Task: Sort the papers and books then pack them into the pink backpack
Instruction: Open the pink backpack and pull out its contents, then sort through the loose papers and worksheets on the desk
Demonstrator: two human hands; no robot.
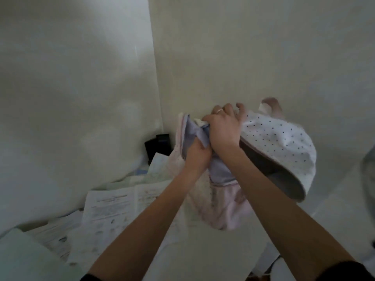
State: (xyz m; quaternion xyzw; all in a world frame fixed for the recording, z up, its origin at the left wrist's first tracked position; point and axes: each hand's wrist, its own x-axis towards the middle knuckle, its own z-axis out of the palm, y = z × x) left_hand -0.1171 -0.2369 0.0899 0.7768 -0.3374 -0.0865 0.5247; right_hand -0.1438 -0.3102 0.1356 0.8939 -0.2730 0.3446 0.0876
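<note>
The pink backpack [276,142], pale with small dark dots and a grey lining, is lifted in front of the wall at centre right. My left hand [197,153] reaches into its opening and grips the grey lining. My right hand [223,126] grips the upper rim of the opening, a ring on one finger. Loose printed papers [109,207] lie spread on the white surface at lower left, below and to the left of the bag. No books can be made out.
A black boxy object [157,148] stands in the wall corner behind the papers. A pale green sheet or folder [22,256] lies at the bottom left. Cream walls close off the back. A blurred grey thing [368,179] shows at the right edge.
</note>
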